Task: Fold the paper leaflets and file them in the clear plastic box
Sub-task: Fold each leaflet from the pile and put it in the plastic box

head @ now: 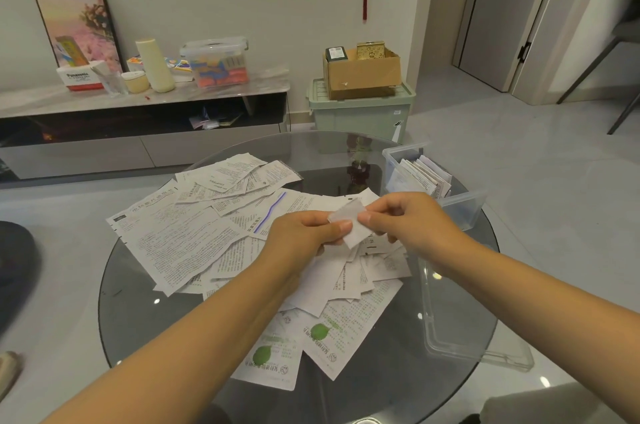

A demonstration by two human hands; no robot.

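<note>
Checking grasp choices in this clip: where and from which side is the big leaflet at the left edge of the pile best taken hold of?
Probably its outer left corner, pinched from the left. That big leaflet lies flat on the glass table, its right side tucked under other sheets, while the left edge is free. Both the left hand and right hand are busy pinching a small folded leaflet.
</note>
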